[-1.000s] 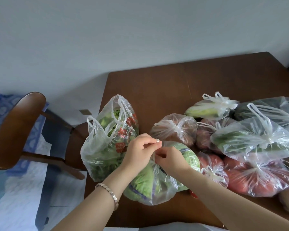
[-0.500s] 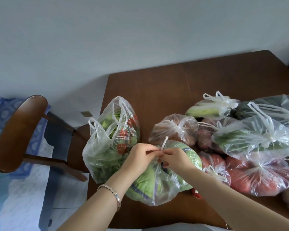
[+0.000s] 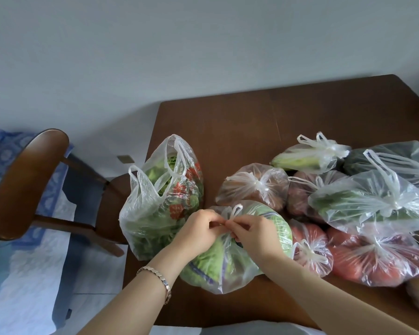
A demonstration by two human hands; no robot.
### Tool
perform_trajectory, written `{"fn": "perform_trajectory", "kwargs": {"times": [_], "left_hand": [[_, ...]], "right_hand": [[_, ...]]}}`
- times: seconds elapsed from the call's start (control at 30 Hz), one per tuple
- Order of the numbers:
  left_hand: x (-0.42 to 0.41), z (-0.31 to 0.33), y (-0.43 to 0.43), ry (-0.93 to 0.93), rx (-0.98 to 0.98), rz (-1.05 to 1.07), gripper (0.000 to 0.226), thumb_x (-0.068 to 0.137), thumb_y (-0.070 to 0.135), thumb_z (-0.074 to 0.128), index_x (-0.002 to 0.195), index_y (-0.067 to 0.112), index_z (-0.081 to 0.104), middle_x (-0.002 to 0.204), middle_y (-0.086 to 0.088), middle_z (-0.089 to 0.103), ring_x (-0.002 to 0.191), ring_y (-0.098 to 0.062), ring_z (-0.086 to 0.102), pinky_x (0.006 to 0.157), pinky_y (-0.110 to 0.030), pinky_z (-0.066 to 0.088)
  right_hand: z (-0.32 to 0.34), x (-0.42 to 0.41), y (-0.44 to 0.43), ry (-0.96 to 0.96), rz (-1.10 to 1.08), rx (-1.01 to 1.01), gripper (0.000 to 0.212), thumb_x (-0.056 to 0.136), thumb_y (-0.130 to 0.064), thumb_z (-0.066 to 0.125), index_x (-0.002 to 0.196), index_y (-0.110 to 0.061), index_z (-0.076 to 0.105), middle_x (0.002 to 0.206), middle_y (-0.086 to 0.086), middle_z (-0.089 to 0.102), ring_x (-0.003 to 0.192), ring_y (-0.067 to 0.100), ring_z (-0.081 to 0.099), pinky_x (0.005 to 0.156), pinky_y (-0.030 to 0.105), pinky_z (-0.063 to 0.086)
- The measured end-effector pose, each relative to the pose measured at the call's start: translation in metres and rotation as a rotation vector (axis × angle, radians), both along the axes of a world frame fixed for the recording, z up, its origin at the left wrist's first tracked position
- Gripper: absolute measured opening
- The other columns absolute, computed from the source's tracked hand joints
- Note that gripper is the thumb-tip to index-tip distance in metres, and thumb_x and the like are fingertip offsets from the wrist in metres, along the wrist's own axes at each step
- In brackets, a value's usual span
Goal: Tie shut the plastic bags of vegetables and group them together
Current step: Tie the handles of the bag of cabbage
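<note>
The cabbage bag lay in the lower middle of the frame, on the near part of the counter, right under both hands. The left hand and the right hand met over its top, each pinching a twisted handle, and a small loop stood up just above the fingertips. The knot itself was hidden between the fingers, so I cannot tell if it was tight. The tied bags were grouped at the right of the frame, touching the cabbage bag on its right side, so the right hand was nearer to them. The open bag of greens stood upright just left of the left hand, handles loose. The far right bags were cut by the frame edge.
</note>
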State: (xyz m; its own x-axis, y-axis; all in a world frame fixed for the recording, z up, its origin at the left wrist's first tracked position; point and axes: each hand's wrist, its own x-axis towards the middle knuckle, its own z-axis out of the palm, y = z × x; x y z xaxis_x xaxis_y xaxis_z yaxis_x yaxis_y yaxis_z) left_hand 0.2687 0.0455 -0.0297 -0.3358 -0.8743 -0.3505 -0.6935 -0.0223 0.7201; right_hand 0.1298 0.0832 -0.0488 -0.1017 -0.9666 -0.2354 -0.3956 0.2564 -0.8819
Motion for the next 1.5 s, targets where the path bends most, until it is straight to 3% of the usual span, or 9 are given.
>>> {"fn": "perform_trajectory", "kwargs": {"times": [0.13,0.27,0.37,0.43,0.6,0.73,1.07,1.27,1.5], "left_hand": [[0.0,-0.007,0.001,0.076,0.086,0.067,0.014,0.084,0.023,0.066,0.096,0.02,0.074,0.082,0.011,0.064,0.085,-0.012,0.062,0.082,-0.026,0.05],[-0.001,-0.014,0.007,0.115,0.071,0.161,0.013,0.08,0.026,0.07,0.09,0.019,0.075,0.075,-0.001,0.068,0.065,-0.009,0.056,0.066,-0.021,0.046],[-0.004,-0.016,0.008,0.08,0.047,0.178,0.017,0.082,0.025,0.068,0.092,0.012,0.073,0.074,0.004,0.065,0.067,-0.007,0.056,0.064,-0.019,0.045],[-0.007,-0.015,0.008,0.065,0.082,0.184,0.018,0.084,0.028,0.066,0.092,0.013,0.071,0.074,0.005,0.063,0.069,-0.008,0.056,0.061,-0.019,0.042],[-0.008,-0.017,0.0,0.115,0.271,0.278,0.009,0.079,0.03,0.07,0.076,0.021,0.071,0.075,0.005,0.067,0.083,-0.016,0.063,0.077,-0.03,0.047],[-0.006,-0.019,-0.005,0.084,0.351,0.223,0.012,0.08,0.03,0.068,0.068,0.027,0.069,0.073,0.006,0.066,0.084,-0.015,0.061,0.086,-0.033,0.046],[-0.002,-0.016,-0.005,-0.018,0.245,-0.008,0.018,0.088,0.036,0.058,0.084,0.02,0.066,0.066,0.009,0.057,0.06,-0.008,0.048,0.063,-0.028,0.037],[-0.001,-0.013,-0.005,-0.133,0.203,-0.121,0.019,0.093,0.041,0.046,0.091,0.027,0.059,0.074,0.005,0.058,0.07,-0.018,0.056,0.068,-0.037,0.044],[-0.001,-0.01,-0.001,-0.146,0.163,-0.152,0.023,0.096,0.035,0.042,0.074,0.032,0.047,0.065,0.007,0.049,0.059,-0.014,0.046,0.061,-0.033,0.036]], "right_hand": [[-0.006,-0.001,0.002,0.15,-0.012,-0.186,0.014,0.083,-0.013,0.066,0.07,-0.012,0.073,0.06,0.001,0.067,0.056,0.012,0.058,0.052,0.017,0.044],[0.001,-0.004,-0.004,-0.071,-0.07,0.045,0.02,0.085,-0.015,0.063,0.067,-0.013,0.072,0.06,0.004,0.069,0.056,0.013,0.063,0.056,0.025,0.053],[0.003,-0.006,-0.01,-0.174,-0.072,0.152,0.015,0.085,-0.016,0.064,0.071,-0.015,0.07,0.06,0.002,0.069,0.051,0.004,0.061,0.052,0.019,0.053],[0.004,-0.007,-0.012,-0.215,-0.097,0.193,0.007,0.082,-0.018,0.068,0.077,-0.016,0.065,0.062,0.003,0.07,0.053,0.009,0.064,0.054,0.025,0.056],[0.006,-0.009,-0.009,-0.111,-0.038,0.183,0.032,0.071,-0.026,0.078,0.089,-0.026,0.052,0.075,0.0,0.073,0.065,0.012,0.07,0.06,0.025,0.056],[0.009,-0.008,-0.008,0.009,0.059,0.156,0.028,0.076,-0.026,0.074,0.096,-0.023,0.054,0.078,-0.006,0.068,0.059,0.003,0.065,0.051,0.012,0.049],[0.006,-0.005,-0.002,0.118,0.094,0.085,0.026,0.075,-0.009,0.065,0.091,-0.023,0.049,0.072,-0.007,0.061,0.066,0.011,0.058,0.066,0.032,0.053],[0.002,-0.002,0.0,0.174,0.115,-0.007,0.027,0.076,-0.011,0.063,0.103,-0.017,0.062,0.073,-0.007,0.059,0.064,0.009,0.053,0.067,0.029,0.048],[-0.001,0.005,0.004,0.277,0.138,-0.089,0.023,0.082,-0.01,0.059,0.102,-0.01,0.069,0.093,0.011,0.065,0.081,0.025,0.059,0.068,0.03,0.044]]}}
